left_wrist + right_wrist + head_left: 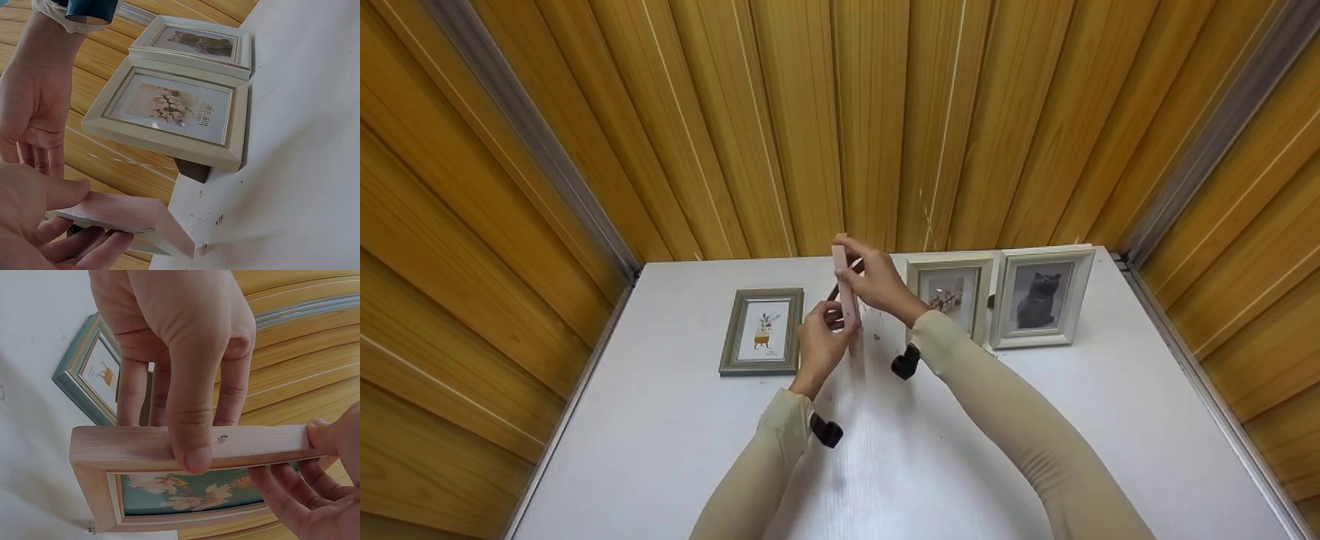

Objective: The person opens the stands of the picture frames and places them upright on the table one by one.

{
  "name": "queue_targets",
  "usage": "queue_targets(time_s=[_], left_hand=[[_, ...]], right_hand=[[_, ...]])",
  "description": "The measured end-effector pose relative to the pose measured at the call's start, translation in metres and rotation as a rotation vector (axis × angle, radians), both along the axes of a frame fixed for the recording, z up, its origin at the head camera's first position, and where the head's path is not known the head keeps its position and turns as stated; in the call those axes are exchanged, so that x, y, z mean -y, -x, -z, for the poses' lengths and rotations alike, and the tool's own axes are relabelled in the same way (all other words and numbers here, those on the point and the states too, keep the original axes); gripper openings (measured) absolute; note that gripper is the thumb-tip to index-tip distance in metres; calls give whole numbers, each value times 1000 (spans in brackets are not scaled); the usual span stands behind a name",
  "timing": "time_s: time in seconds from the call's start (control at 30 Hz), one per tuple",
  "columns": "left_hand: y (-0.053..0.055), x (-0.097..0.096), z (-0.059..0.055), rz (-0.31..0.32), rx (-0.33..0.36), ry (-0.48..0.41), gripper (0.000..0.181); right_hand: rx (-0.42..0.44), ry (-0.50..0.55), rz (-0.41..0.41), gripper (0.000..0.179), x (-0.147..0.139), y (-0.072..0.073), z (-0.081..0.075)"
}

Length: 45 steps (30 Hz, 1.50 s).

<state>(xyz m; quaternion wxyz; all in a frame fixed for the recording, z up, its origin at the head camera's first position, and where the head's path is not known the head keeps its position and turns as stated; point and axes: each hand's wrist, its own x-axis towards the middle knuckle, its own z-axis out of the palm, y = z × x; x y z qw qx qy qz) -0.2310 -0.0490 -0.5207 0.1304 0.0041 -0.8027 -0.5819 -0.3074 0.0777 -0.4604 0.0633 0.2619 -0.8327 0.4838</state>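
A pink picture frame (847,292) is held edge-on over the table between both hands. My left hand (821,336) pinches its lower part, with the thumb laid on the narrow side edge. Higher up, my right hand (877,281) grips the same frame by thumb and fingers. In the right wrist view the frame's picture (191,492) shows pale blossoms on green, and the right hand's fingers (287,489) lie over its glass. The left hand (180,343) spans the edge there. In the left wrist view the pink edge (121,208) slants down towards the table.
A grey-green frame (763,331) stands to the left on the white table (660,435). To the right stand a cream frame (982,277) with a flower picture and a white frame (1042,296) with a cat picture. Wood-panelled walls (795,112) enclose the table.
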Motion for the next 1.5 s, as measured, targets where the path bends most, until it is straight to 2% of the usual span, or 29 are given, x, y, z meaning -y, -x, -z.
queue_targets(time_s=[0.3, 0.57, 1.03, 1.33, 1.5], left_hand=[[0, 2, 1, 0, 31, -11, 27], [1, 3, 4, -8, 4, -25, 28], [-2, 3, 7, -13, 17, -5, 28], [-2, 7, 6, 3, -1, -16, 25], [-2, 12, 6, -2, -9, -26, 26]], right_hand=[[27, -9, -5, 53, 1, -3, -1], [28, -8, -21, 55, 1, -3, 1], [13, -3, -38, 54, 0, -2, 6], [30, -1, -40, 55, 0, -2, 5], [83, 37, -44, 54, -2, -1, 7]])
